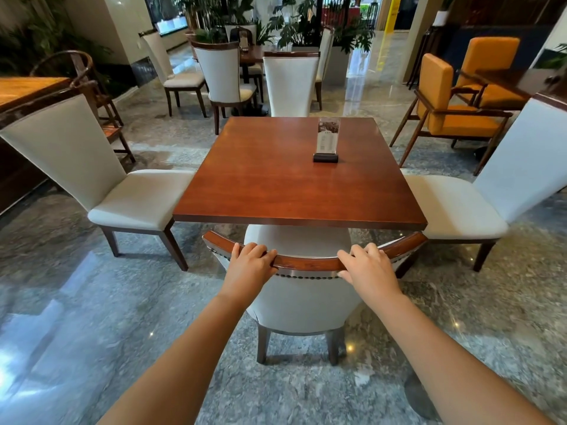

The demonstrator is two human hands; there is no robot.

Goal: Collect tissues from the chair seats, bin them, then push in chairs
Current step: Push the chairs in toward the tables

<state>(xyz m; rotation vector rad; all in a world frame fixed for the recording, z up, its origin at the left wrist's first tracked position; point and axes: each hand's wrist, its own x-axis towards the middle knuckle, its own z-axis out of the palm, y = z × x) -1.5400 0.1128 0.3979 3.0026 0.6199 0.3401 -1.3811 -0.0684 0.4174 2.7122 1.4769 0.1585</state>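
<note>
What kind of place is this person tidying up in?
Probably a hotel lobby cafe or restaurant lounge. Several wooden tables ringed by matching white upholstered chairs, a menu stand on the nearest table, polished marble floor and big potted plants all suggest it.

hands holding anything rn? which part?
Both the left hand and right hand grip the near chair by its wooden top rail.
</note>
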